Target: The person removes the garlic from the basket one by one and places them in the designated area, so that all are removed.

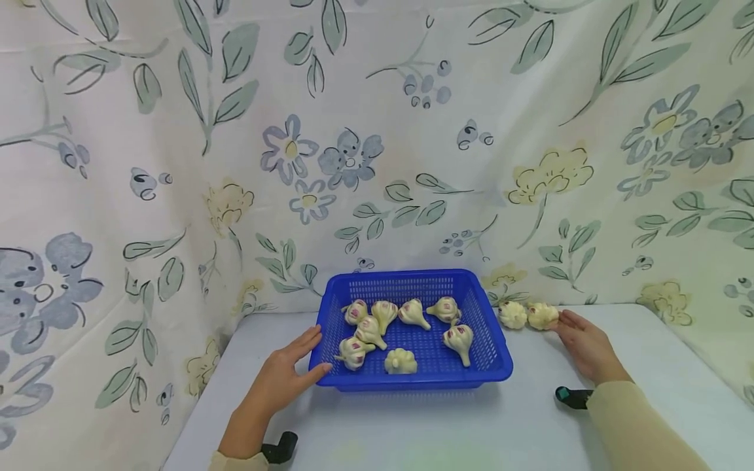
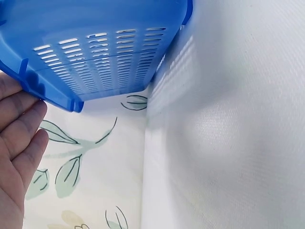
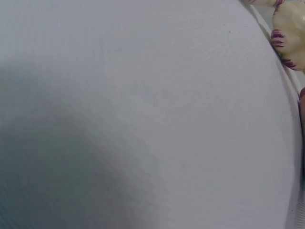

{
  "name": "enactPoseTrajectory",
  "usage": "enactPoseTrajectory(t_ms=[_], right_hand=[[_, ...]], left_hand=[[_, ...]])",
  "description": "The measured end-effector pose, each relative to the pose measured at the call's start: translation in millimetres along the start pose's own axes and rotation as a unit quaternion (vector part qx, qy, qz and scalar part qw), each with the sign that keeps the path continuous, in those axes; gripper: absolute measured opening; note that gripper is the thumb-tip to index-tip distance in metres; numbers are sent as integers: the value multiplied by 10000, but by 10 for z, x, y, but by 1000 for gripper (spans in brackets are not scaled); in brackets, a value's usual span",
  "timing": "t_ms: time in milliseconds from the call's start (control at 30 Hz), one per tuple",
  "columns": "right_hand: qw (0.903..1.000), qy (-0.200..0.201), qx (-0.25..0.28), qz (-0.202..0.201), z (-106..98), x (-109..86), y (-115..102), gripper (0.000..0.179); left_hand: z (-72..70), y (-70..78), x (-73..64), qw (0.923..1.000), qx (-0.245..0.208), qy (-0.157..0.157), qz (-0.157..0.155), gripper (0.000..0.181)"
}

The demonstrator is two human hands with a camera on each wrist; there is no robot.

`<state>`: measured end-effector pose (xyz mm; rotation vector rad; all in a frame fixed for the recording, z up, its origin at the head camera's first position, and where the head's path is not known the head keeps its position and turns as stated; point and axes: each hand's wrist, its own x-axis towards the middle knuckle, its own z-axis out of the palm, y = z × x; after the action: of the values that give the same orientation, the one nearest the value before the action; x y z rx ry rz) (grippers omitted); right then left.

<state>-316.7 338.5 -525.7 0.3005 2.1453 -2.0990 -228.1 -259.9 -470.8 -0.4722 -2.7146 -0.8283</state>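
Straight left fingers (image 1: 309, 336) touch the basket (image 1: 418, 378); right fingers (image 1: 574, 319) touch the outer garlic (image 1: 540, 316) on the table (image 1: 389, 428) nearby. Whether these pinch, I cannot tell; a soft grip around the garlic seems best.

On my feed, right of the blue basket (image 1: 412, 378), I see a long pale beige sleeve (image 1: 642, 425) and a black wrist-worn piece (image 1: 573, 398) tipped in teal; left of it, a beige cuff (image 1: 238, 462) and a stubby, angled black mount (image 1: 284, 447).
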Motion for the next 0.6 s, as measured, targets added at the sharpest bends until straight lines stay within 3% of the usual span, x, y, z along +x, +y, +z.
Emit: enactPoseTrajectory(t_ms=[200, 400, 600], right_hand=[[9978, 371, -410, -376, 19, -32, -272, 92], [9800, 763, -1559, -970, 173, -79, -825, 81], [9630, 428, -2083, -1656, 526, -109, -1299, 71]], left_hand=[[-9, 1, 15, 10000, 83, -14, 18, 71], [-8, 3, 21, 9999, 98, 18, 75, 73], [4, 21, 2, 9999, 111, -38, -48, 74]])
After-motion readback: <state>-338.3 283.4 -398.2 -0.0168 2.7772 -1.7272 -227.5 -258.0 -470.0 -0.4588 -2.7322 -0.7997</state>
